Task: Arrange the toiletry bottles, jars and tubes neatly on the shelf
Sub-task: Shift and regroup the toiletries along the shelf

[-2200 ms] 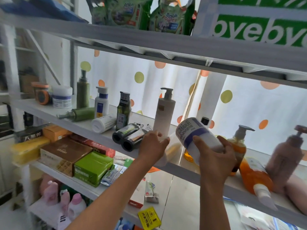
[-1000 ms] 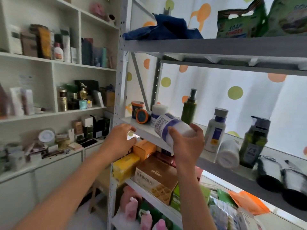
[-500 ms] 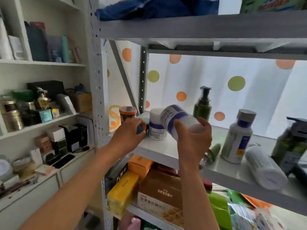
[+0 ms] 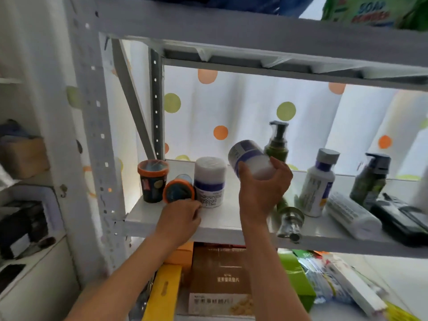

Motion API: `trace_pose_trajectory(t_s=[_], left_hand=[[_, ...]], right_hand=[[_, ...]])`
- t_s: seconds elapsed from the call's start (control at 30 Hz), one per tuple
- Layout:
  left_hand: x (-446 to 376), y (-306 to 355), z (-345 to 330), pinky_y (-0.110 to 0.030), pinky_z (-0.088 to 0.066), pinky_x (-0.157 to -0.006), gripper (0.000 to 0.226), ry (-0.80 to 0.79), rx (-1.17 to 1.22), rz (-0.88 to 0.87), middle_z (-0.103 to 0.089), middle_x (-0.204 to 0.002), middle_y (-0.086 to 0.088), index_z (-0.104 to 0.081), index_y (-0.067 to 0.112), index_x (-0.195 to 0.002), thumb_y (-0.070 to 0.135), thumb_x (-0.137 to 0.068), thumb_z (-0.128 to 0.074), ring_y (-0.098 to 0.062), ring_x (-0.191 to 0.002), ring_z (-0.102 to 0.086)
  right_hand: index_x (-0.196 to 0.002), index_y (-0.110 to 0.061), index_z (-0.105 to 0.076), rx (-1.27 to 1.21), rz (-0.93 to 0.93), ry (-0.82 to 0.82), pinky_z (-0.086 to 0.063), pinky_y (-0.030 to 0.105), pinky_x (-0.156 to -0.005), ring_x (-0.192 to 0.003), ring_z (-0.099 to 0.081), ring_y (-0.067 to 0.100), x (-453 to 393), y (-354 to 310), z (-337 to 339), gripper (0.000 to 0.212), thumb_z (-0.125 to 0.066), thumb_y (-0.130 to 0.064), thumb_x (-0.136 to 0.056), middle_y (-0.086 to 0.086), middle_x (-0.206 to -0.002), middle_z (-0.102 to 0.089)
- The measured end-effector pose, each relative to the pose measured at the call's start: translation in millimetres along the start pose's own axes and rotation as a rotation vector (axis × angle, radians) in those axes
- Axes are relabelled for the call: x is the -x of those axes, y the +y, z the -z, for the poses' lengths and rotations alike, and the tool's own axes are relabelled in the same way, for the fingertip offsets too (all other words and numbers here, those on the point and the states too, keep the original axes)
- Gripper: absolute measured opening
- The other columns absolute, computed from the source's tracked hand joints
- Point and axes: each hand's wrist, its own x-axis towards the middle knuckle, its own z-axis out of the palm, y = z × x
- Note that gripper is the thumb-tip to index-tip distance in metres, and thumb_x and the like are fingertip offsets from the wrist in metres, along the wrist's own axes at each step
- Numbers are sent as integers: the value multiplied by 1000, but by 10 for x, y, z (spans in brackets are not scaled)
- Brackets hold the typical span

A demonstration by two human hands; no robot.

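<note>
My right hand (image 4: 261, 193) is shut on a white bottle with a purple band (image 4: 249, 159), held tilted just above the grey shelf (image 4: 220, 224). To its left stands a white jar with a purple label (image 4: 209, 181). Beside that, an orange-lidded jar (image 4: 178, 191) lies on its side, and a second orange-lidded jar (image 4: 152, 181) stands upright. My left hand (image 4: 180, 220) sits at the shelf's front edge right below the lying jar, knuckles toward me, fingers hidden. A green pump bottle (image 4: 276, 144) stands at the back.
A second green bottle (image 4: 289, 221) lies on the shelf, pump toward me. Right of it are a grey-capped white bottle (image 4: 317, 186), a lying white bottle (image 4: 352, 214), a dark pump bottle (image 4: 370, 181) and black tubes (image 4: 400, 220). A steel post (image 4: 92, 135) stands left; boxes (image 4: 220, 274) fill the shelf below.
My view has closed in on the shelf's left end. My left hand has dropped from over the lying jar to the shelf edge below it. The right hand still carries the white bottle.
</note>
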Motion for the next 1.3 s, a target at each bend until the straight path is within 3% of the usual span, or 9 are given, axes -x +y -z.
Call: trace_pose_trajectory(t_s=[0.17,0.3,0.43,0.57,0.67,0.8,1.0,1.1,1.3], left_hand=[[54,-156,-142,-25,-53,-70,17,136,56,-27,-70,-95,10,-71,26,-98,31,-87,-59,-9,-84,-63],[45,-207,-198,-19,-44,-63,10,175,80,-78,-68,-89,10,-71,26,-91,29,-84,-63,-9,-79,-60],[58,-222,-229,-16,-32,-63,7,194,41,-136,-66,-87,11,-70,27,-86,28,-83,-64,-10,-81,-58],[63,-235,-268,-20,-41,-61,9,192,52,-149,-65,-89,10,-69,27,-87,27,-84,-60,-12,-84,-56],[79,-247,-291,-23,-46,-62,13,190,46,-140,-66,-91,9,-70,26,-90,28,-85,-58,-11,-85,-56],[69,-188,-273,-24,-47,-63,15,176,40,-68,-66,-93,8,-70,25,-92,29,-86,-57,-12,-85,-57],[87,45,-158,-27,-47,-73,23,124,218,94,-67,-105,3,-66,22,-110,26,-89,-57,-14,-95,-57],[104,275,3,-29,-51,-79,26,157,440,175,-67,-110,-2,-64,19,-115,23,-90,-59,-15,-96,-60],[256,1375,321,-32,-51,-84,27,210,472,-50,-66,-116,-1,-63,22,-116,24,-90,-59,-18,-100,-61]], right_hand=[[-114,-16,-57,183,108,24,-41,47,-99,-116,-44,20,186,175,-133,63,-88,-28,-59,4,-122,-51],[-113,-19,-55,376,92,-8,-43,50,-97,-115,-50,26,319,374,-131,67,-88,-41,-58,6,-121,-54],[-115,-21,-53,489,89,-72,-39,37,-96,-113,-50,25,467,536,-59,69,-86,-46,-60,2,-119,-56],[-126,-23,-46,486,178,-151,-40,33,-96,-122,-44,23,532,624,35,72,-83,-42,-68,1,-131,-49],[-141,-25,-36,583,283,-253,-32,30,-99,-135,-33,24,592,711,154,80,-77,-42,-74,2,-145,-38],[-146,-28,-28,635,260,-325,-33,35,-104,-141,-26,24,593,688,222,83,-72,-47,-78,2,-152,-30],[-151,-28,-23,700,167,-466,-26,47,-116,-145,-20,25,467,428,389,91,-66,-62,-78,5,-159,-21],[-149,-28,-32,617,252,-444,-27,50,-114,-142,-27,23,300,237,690,79,-67,-53,-83,4,-155,-33],[-147,-26,-36,749,316,-351,-13,56,-117,-144,-25,22,-196,-52,1790,65,-50,-56,-91,0,-152,-39]])
